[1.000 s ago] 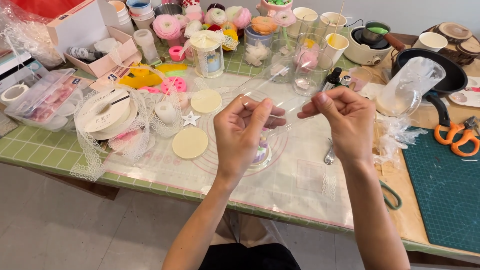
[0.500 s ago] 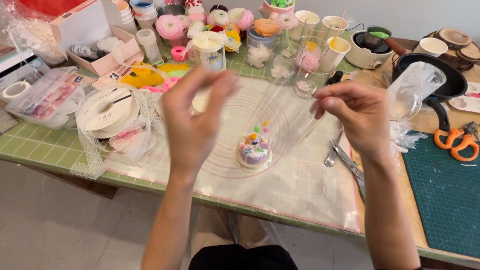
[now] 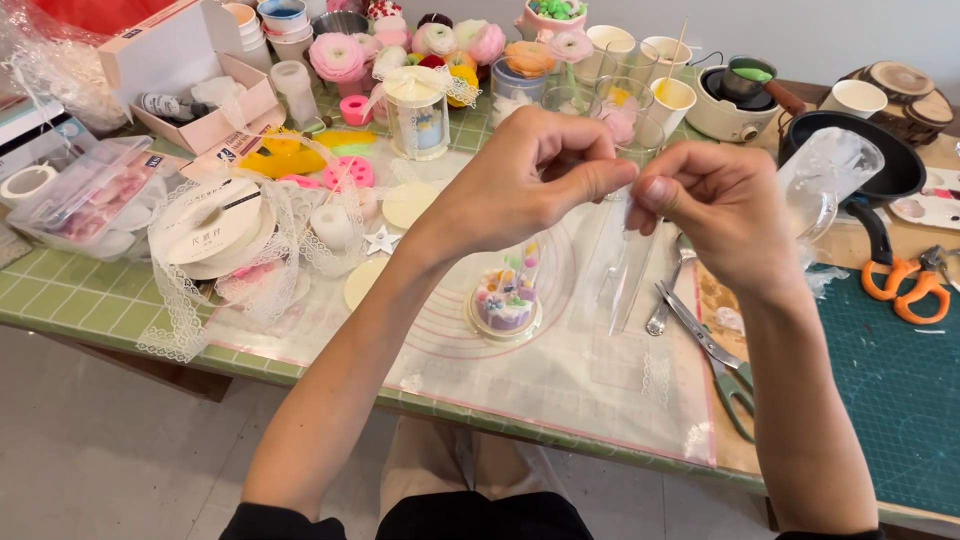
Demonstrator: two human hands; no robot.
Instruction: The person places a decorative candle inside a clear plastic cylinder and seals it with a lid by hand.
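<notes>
1. Your left hand (image 3: 525,185) and right hand (image 3: 720,215) each pinch the top edge of a clear plastic sheet (image 3: 620,270), fingers closed, so it hangs free above the desk.
2. Below it, mid-desk, the small decorated cake (image 3: 505,300) sits on the clear mat (image 3: 560,390), unobstructed.

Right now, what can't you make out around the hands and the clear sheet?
- Head view: edges of the clear plastic sheet vanish against the mat.
- Left hand and right hand: the pinch point is hidden by curled fingers.
- Small cake: decorations too small.
- Scissors: handles partly hidden by the right forearm.
</notes>
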